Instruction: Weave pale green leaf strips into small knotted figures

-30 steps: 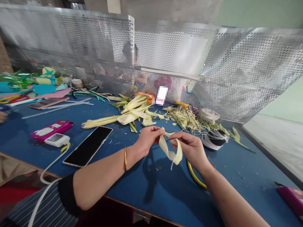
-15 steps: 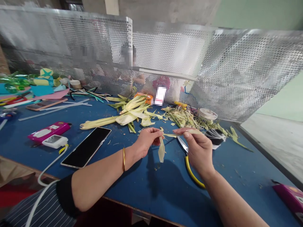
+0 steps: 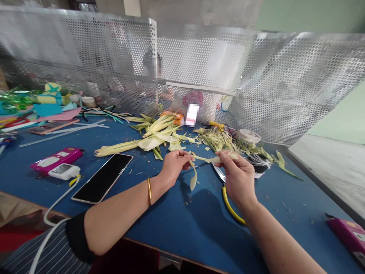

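Both my hands hold one pale yellow leaf strip (image 3: 194, 173) above the blue table (image 3: 176, 224). My left hand (image 3: 174, 164), with a gold bangle on its wrist, pinches the strip's left end, from which a loose tail hangs down. My right hand (image 3: 238, 176) pinches the strip's right end, so the piece is stretched between them. Under my right hand lie yellow-handled scissors (image 3: 228, 196). A heap of long pale leaves (image 3: 151, 139) lies just beyond my hands.
A black phone (image 3: 102, 177), a white device (image 3: 63, 170) with a cable and a pink case (image 3: 57, 158) lie left. Leaf scraps (image 3: 225, 142), a thread spool (image 3: 258, 163) and a tape roll (image 3: 249, 136) sit right. A perforated metal screen (image 3: 199, 72) walls the back.
The strip was folded in a loop between my hands; my right hand has pulled its end out to the right and up, stretching it, with one tail left hanging.
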A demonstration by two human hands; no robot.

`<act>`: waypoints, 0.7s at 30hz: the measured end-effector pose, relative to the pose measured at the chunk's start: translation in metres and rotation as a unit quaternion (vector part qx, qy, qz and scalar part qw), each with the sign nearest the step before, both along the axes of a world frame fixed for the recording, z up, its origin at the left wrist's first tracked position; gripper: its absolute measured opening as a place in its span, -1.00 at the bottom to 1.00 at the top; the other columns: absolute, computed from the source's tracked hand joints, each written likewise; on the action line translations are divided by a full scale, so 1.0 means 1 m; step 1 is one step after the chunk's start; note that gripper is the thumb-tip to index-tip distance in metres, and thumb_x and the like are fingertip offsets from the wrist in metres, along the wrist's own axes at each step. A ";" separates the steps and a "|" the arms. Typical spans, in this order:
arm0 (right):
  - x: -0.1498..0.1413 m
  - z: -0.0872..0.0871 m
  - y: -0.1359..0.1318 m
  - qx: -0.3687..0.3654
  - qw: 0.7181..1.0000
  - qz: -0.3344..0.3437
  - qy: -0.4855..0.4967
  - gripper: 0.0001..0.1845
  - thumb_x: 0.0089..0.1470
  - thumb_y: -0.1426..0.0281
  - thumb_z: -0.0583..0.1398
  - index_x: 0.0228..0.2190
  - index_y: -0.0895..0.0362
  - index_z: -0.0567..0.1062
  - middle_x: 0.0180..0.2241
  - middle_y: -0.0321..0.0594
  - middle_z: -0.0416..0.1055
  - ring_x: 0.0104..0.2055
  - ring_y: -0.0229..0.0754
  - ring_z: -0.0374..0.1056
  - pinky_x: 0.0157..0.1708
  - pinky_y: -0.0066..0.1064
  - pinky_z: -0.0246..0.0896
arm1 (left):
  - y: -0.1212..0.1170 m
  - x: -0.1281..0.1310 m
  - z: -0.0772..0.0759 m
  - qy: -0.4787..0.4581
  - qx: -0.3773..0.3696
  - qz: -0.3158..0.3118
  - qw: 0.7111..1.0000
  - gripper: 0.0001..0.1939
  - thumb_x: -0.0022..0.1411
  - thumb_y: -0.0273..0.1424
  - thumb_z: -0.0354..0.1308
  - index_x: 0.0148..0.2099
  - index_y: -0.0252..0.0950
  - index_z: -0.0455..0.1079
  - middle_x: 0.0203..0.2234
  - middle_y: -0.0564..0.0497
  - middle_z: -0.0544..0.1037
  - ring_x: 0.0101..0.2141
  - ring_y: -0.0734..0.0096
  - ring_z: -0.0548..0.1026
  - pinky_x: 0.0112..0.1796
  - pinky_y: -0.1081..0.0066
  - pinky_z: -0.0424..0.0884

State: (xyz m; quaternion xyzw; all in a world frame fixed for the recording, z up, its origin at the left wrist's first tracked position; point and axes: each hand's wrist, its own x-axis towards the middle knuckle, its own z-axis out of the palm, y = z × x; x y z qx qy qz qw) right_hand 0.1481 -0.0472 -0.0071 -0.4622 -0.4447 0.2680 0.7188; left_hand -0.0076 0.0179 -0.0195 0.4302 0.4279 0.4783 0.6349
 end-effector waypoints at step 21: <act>0.040 0.016 0.007 0.048 0.981 -0.188 -0.017 -0.72 0.08 0.22 0.23 -0.53 0.12 0.55 -0.68 -0.40 0.14 -0.61 -0.31 0.06 -0.57 -0.41 -0.02 | 0.004 -0.004 0.005 -0.025 -0.077 0.019 0.997 -0.83 -0.08 -0.59 0.36 -0.49 -0.35 0.41 -0.61 0.01 0.52 -0.61 0.54 0.43 -0.51 0.49 0.40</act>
